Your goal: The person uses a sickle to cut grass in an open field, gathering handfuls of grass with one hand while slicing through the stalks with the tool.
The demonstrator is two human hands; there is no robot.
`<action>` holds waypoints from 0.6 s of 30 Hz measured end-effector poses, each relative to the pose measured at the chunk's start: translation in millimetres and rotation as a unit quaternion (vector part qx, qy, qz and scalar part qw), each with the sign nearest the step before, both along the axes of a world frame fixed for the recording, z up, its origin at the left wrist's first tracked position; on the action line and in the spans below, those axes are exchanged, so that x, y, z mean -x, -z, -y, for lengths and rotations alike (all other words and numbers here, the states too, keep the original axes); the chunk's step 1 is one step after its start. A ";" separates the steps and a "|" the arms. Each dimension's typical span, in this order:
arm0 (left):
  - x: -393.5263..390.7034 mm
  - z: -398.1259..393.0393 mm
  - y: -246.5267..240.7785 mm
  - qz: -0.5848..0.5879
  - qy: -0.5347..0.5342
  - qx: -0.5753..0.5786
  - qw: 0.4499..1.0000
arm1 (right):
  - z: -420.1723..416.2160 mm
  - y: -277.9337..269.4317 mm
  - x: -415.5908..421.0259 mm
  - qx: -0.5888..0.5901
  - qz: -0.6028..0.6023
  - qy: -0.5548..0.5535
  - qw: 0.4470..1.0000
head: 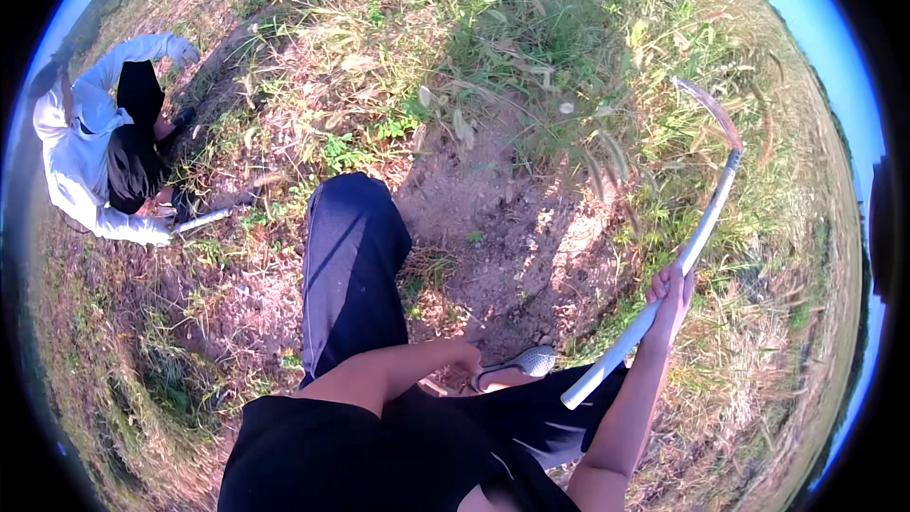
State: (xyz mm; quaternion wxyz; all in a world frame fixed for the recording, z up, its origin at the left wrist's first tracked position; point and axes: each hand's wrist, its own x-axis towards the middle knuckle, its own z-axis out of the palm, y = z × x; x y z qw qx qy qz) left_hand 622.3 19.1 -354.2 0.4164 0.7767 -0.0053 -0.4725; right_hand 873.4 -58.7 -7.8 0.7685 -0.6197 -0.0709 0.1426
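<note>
My right hand [670, 296] is closed around the middle of a long pale handle, part of a sickle [704, 238]. Its curved blade [714, 110] points up and to the left, over the grass on the right. The handle's butt end reaches back over my trouser leg. My left hand [463, 358] is low between my legs, beside my light perforated shoe [534, 360]. Its fingers are mostly hidden, so whether it holds anything does not show. Before me lies a patch of bare soil [476, 188], with tall seed-headed grass [561, 71] beyond it.
At the left another person [85, 149] in a white top and dark trousers crouches low, with a pale-handled tool [202, 220] by one hand. My bent knee [355, 227] rises between that person and the soil. Dry grass and weeds [341, 149] surround us.
</note>
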 end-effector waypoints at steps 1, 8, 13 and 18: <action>-15.1 -7.0 -22.0 0.152 -0.064 -0.044 0.985 | 15.3 8.0 -9.1 -0.010 0.017 -0.008 1.000; -67.5 -78.2 -273.8 0.359 -0.270 -0.047 0.892 | 76.8 14.9 -23.5 -0.058 -0.063 0.000 0.996; -31.6 -88.1 -414.3 0.447 -0.288 0.037 0.846 | 111.4 25.9 -12.4 -0.019 -0.006 0.056 0.998; -16.7 -118.7 -448.7 0.440 -0.293 0.063 0.847 | 123.0 -13.0 3.9 -0.080 0.125 0.150 0.977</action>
